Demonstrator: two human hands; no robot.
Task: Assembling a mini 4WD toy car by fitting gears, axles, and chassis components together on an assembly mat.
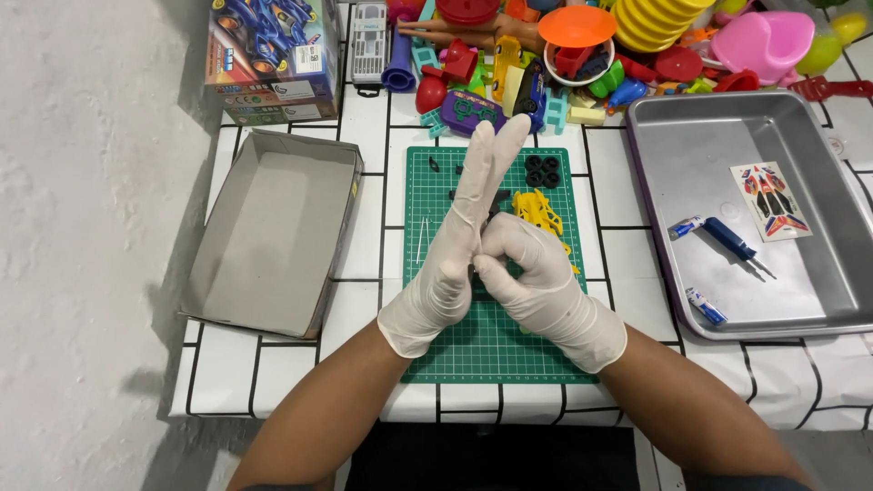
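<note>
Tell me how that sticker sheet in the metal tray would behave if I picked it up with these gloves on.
The sticker sheet looks thin and flat, so it would probably flop and weigh almost nothing. It lies flush on the smooth metal tray, so gloved fingers may struggle to lift an edge. It could crease easily.

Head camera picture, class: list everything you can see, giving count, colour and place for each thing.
cutting mat: one, green, table centre
small wheels: four, black, mat top right
frame part: one, yellow, on mat
open box tray: one, grey, left
printed box: one, blue, top left
metal tray: one, silver, right
screwdriver: one, blue, in tray
sticker sheet: one, multicoloured, in tray
toy pile: many, mixed colours, top
left hand: white glove, fingers straight
right hand: white glove, pinching the left glove
</note>
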